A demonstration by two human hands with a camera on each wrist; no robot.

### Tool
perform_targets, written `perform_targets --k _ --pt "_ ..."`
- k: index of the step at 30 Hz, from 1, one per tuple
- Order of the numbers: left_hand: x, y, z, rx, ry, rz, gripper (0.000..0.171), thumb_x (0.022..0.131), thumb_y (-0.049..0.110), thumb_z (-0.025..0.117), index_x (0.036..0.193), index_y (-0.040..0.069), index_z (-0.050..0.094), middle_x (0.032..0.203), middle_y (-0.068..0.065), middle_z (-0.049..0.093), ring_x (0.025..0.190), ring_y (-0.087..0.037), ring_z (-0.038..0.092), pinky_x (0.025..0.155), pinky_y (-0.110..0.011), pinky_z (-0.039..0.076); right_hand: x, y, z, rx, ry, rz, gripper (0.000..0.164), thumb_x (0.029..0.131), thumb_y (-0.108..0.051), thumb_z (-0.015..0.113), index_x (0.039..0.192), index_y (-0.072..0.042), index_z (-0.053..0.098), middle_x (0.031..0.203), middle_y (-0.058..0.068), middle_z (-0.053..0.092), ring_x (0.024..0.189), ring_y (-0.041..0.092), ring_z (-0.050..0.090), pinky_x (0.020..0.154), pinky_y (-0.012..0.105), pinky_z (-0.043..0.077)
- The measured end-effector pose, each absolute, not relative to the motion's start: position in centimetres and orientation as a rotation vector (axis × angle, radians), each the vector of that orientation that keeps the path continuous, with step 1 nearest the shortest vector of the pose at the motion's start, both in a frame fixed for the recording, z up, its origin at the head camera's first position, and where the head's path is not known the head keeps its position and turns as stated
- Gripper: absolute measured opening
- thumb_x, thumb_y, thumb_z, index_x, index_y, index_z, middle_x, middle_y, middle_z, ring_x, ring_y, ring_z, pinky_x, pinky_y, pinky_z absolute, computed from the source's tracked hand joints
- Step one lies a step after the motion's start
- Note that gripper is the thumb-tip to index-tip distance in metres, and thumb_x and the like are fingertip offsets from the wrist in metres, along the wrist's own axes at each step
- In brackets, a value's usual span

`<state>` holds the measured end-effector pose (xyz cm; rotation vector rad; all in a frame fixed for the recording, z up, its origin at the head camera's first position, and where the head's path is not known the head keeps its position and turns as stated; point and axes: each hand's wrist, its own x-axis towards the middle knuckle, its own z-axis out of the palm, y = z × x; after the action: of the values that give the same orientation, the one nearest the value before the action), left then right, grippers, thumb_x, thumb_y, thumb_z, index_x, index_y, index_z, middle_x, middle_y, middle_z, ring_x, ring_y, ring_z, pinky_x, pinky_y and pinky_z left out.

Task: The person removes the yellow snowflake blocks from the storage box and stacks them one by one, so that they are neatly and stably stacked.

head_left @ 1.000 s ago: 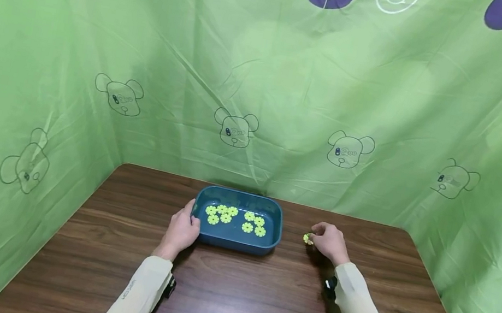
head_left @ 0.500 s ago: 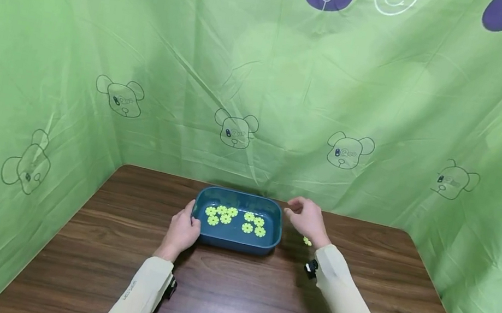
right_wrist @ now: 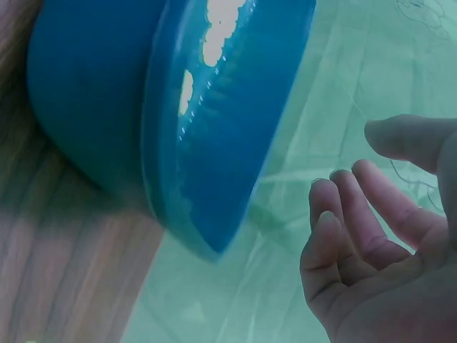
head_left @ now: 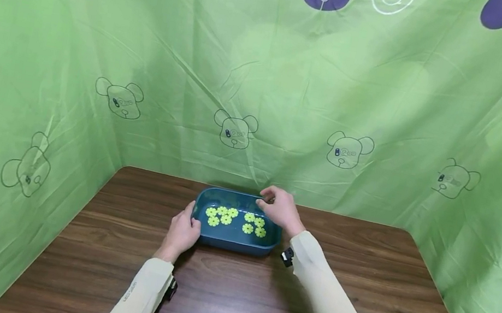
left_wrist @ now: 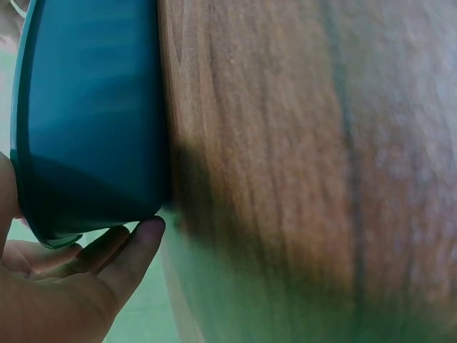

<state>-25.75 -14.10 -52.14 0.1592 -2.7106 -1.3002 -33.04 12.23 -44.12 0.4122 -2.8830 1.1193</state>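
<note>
The left hand [head_left: 182, 231] holds on to the left end of the blue tray [head_left: 233, 245]. Its fingers touch the outside of that end, and its thumb is up by the rim. The tray sits flat on the brown table [head_left: 222, 296], near the green cloth [head_left: 293, 169] at the back. Inside it lie nine little yellow-green flowers [head_left: 226, 219], five on the left and four on the right. Last comes the right hand [head_left: 279, 208], up by the back right corner of the tray. Its fingers are bent a bit, with a narrow gap between thumb and fingers, and it holds nothing. The right wrist view shows it apart from the tray.
</note>
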Motion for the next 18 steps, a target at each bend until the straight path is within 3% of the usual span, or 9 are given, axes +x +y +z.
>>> perform_targets --k 12,18 --pt "-25.7 -13.9 -52.2 0.152 -2.7 -1.277 0.061 0.098 0.013 0.046 0.156 0.0 0.034 0.151 -0.03 0.046 0.139 -0.045 0.046 0.112 -0.057 0.04 -33.4 10.5 -47.1 0.429 -3.018 1.116 0.04 0.09 -0.027 0.077 0.12 -0.002 0.07 0.107 0.01 0.07 0.098 0.025 0.066 0.085 0.042 0.055" --pt "-25.4 -13.8 -52.2 0.163 -2.698 -1.28 0.061 0.097 0.013 0.046 0.156 0.0 0.034 0.151 -0.03 0.046 0.139 -0.044 0.046 0.112 -0.056 0.04 -33.0 9.7 -48.3 0.447 -3.138 0.944 0.034 0.086 -0.022 0.08 0.112 -0.002 0.072 0.102 0.007 0.071 0.085 0.017 0.065 0.077 0.036 0.056"
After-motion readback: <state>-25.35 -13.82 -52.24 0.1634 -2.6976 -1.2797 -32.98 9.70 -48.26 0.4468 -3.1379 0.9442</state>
